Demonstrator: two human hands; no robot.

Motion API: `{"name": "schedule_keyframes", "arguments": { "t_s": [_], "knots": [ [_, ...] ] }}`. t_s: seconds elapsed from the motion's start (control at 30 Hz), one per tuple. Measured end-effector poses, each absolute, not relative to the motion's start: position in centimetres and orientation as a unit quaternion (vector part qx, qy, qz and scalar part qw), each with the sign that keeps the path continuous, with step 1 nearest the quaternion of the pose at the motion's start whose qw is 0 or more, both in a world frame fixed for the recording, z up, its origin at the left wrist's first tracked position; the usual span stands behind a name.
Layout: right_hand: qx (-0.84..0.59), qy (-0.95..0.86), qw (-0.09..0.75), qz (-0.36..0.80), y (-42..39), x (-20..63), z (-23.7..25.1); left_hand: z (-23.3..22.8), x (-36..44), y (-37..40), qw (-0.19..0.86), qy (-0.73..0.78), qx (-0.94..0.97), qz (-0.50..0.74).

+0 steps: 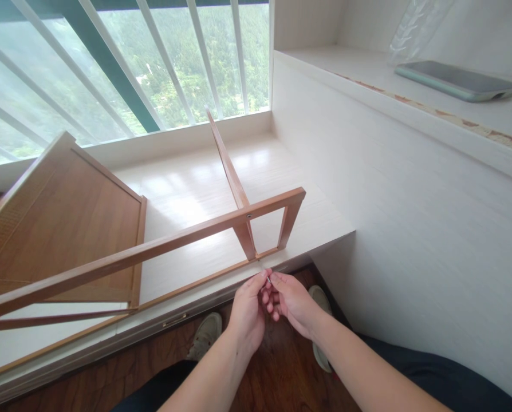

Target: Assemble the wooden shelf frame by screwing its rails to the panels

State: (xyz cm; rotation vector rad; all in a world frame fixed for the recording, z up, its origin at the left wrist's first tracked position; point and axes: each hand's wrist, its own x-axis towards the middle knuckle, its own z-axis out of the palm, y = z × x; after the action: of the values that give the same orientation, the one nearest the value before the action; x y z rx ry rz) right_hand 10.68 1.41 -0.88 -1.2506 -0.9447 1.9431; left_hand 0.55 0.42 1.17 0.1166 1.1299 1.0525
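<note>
My left hand [248,309] and my right hand [294,300] meet fingertip to fingertip in front of the ledge. Both are closed in a pinch on a small silvery metal piece [268,280], mostly covered by the fingers, so its exact kind does not show. Just beyond them, a brown wooden frame [165,246] stands on its edge along the ledge. A metal fastener [249,216] sits in its upper rail, where a wooden crosspiece [228,157] joins and reaches back towards the window. Neither hand touches the frame.
A wooden panel [75,223] leans at the left on the pale ledge [182,171]. Barred windows [170,63] are behind. On the right, a white cabinet side [393,189] carries a shelf with a phone [457,80] and clear plastic wrap [414,28]. My shoes [207,335] stand on the dark floor.
</note>
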Motion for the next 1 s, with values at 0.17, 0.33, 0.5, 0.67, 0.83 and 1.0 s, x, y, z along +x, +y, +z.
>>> {"name": "schedule_keyframes", "arguments": {
  "t_s": [0.17,0.33,0.5,0.67,0.83,1.0],
  "knots": [
    [-0.527,-0.409,0.36,0.652,0.7,11.0,-0.6,0.8,0.9,0.6,0.696,0.521,0.016,0.494],
    [-0.545,-0.566,0.358,0.505,0.1,11.1,-0.1,0.7,1.1,0.9,0.682,0.532,-0.025,0.501],
    [-0.547,-0.574,0.331,0.512,0.2,11.2,0.0,1.0,1.1,1.0,0.69,0.534,-0.04,0.487],
    [-0.555,-0.695,0.285,0.357,0.3,12.2,0.4,0.7,0.7,1.1,0.689,0.534,-0.045,0.487],
    [-0.54,-0.615,0.34,0.464,0.6,11.9,0.4,0.8,0.8,1.2,0.687,0.538,-0.051,0.487],
    [-0.501,-0.395,0.345,0.689,0.9,10.9,0.1,1.6,1.3,1.0,0.717,0.535,-0.027,0.447]
  ]
}}
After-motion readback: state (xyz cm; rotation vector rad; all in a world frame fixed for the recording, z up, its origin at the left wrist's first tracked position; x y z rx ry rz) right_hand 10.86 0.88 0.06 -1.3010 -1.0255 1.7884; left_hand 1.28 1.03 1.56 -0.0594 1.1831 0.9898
